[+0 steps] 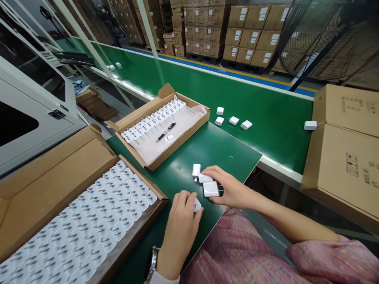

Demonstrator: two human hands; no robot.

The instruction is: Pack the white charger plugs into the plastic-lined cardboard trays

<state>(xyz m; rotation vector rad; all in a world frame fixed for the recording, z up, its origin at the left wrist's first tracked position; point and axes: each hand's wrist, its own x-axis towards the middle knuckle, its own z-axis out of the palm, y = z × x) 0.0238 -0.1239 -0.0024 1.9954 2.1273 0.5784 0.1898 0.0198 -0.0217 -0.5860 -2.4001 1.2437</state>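
Note:
My left hand (pixel 182 221) is closed around a white plug charger (pixel 197 204), low over the green table. My right hand (pixel 229 186) has its thumb and fingers curled about two more white chargers, a nearer one (pixel 211 189) with its metal pins toward my palm and another (pixel 205 178) under the fingertips. Just left of those fingers, a further charger (pixel 196 170) rests on the table. Left of my hands, a cardboard box (pixel 161 197) holds tightly packed rows of chargers, pins up. Behind it, a second open box (pixel 177 144) is partly filled with chargers.
A black pen (pixel 166 132) lies inside the second box. Several loose chargers (pixel 233 120) sit on the green conveyor belt (pixel 266 118) beyond the table. At the right stands a large carton (pixel 340 157); a fan (pixel 319 43) and stacked cartons (pixel 248 37) are farther back.

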